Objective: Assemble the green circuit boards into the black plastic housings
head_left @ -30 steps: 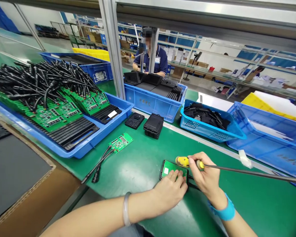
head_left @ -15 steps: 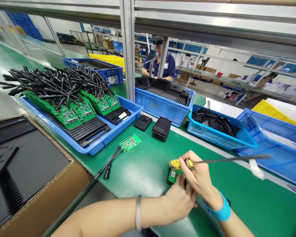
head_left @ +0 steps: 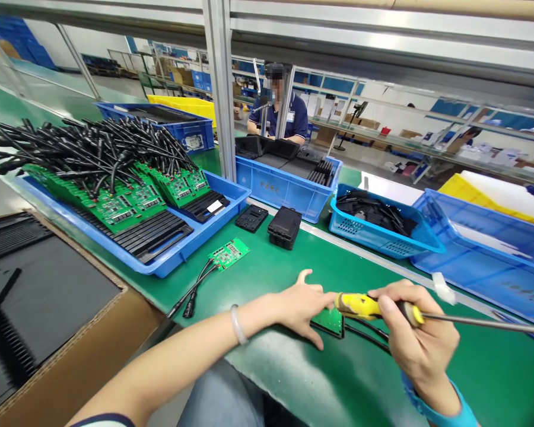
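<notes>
My right hand [head_left: 420, 341] grips a screwdriver [head_left: 360, 305] with a yellow and black handle, its long metal shaft pointing off to the right. Beside it, my left hand [head_left: 300, 305] has its fingers spread and lies at the left edge of a green circuit board [head_left: 331, 322] set in a black case. Part of that board is hidden under the fingers and the handle end. Black cables [head_left: 369, 333] run from the case toward my right hand. Further left, a loose circuit board [head_left: 229, 255] with two black cables rests on the green bench.
A blue tray [head_left: 160, 268] of cabled boards and black panels stands at left, near a cardboard box [head_left: 84, 326]. Black cases [head_left: 285, 227] and a cover [head_left: 251, 218] sit mid-bench. Behind are blue bins [head_left: 289, 196] and a basket [head_left: 374, 237]; a person [head_left: 285, 115] sits beyond.
My right hand has moved right and down with the screwdriver, away from the board. My left hand has shifted left and its fingers have spread. The view has shifted slightly.
</notes>
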{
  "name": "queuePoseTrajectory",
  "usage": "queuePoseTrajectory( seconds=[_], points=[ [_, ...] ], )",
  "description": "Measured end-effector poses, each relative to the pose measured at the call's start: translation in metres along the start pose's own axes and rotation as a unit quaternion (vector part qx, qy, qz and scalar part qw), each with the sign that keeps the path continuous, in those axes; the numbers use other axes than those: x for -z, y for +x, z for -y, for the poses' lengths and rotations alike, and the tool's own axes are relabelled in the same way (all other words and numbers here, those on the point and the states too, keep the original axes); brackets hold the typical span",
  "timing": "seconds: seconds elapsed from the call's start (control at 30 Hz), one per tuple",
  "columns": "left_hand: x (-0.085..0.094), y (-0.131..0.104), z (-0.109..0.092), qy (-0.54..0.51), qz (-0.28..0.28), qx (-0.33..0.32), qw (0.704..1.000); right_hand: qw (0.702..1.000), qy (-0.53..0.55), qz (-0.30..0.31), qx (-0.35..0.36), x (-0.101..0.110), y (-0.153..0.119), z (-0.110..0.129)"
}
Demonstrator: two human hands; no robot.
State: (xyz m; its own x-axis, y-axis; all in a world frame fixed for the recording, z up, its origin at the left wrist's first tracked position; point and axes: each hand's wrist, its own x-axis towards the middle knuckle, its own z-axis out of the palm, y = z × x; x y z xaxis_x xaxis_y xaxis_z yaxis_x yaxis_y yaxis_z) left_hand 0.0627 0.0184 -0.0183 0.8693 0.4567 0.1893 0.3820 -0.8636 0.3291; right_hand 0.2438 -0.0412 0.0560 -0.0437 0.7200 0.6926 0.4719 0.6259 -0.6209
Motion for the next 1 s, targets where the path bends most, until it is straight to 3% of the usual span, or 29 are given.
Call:
queuePoseTrajectory(
  seconds=[0.1, 0.23, 0.3, 0.4, 0.5, 0.63, 0.7, 0.77, 0.87, 1.0],
  points=[
    [0.007, 0.000, 0.014, -0.109, 0.032, -0.026, 0.993, 0.997, -0.020, 0.077, 0.013, -0.006, -0.021, -0.013],
    [0.001, -0.003, 0.015, -0.145, 0.028, -0.024, 0.989, 0.985, -0.064, 0.160, 0.026, -0.020, -0.032, -0.028],
    [-0.001, -0.005, 0.014, -0.139, 0.024, -0.023, 0.990, 0.985, -0.079, 0.153, 0.015, -0.015, -0.027, -0.025],
    [0.000, -0.005, 0.013, -0.124, 0.011, -0.024, 0.992, 0.993, -0.071, 0.093, 0.017, 0.000, -0.021, -0.016],
    [0.000, -0.004, 0.011, -0.089, -0.011, -0.039, 0.995, 0.994, -0.065, 0.076, 0.033, 0.007, -0.029, -0.016],
    [-0.007, -0.004, -0.003, 0.042, -0.039, -0.059, 0.997, 0.987, -0.116, 0.114, 0.013, 0.003, -0.041, -0.033],
    [-0.019, -0.003, -0.020, 0.134, -0.045, -0.047, 0.989, 0.984, -0.150, 0.098, -0.011, 0.005, -0.036, -0.037],
    [-0.037, 0.001, -0.043, 0.223, -0.057, -0.011, 0.973, 0.987, -0.151, 0.054, -0.023, 0.007, -0.025, -0.035],
    [-0.070, 0.016, -0.078, 0.304, -0.075, 0.104, 0.944, 0.996, -0.085, 0.012, -0.033, 0.003, -0.007, -0.022],
    [-0.098, 0.042, -0.097, 0.281, -0.113, 0.255, 0.918, 0.996, -0.041, 0.081, -0.009, -0.014, 0.006, -0.012]
  ],
)
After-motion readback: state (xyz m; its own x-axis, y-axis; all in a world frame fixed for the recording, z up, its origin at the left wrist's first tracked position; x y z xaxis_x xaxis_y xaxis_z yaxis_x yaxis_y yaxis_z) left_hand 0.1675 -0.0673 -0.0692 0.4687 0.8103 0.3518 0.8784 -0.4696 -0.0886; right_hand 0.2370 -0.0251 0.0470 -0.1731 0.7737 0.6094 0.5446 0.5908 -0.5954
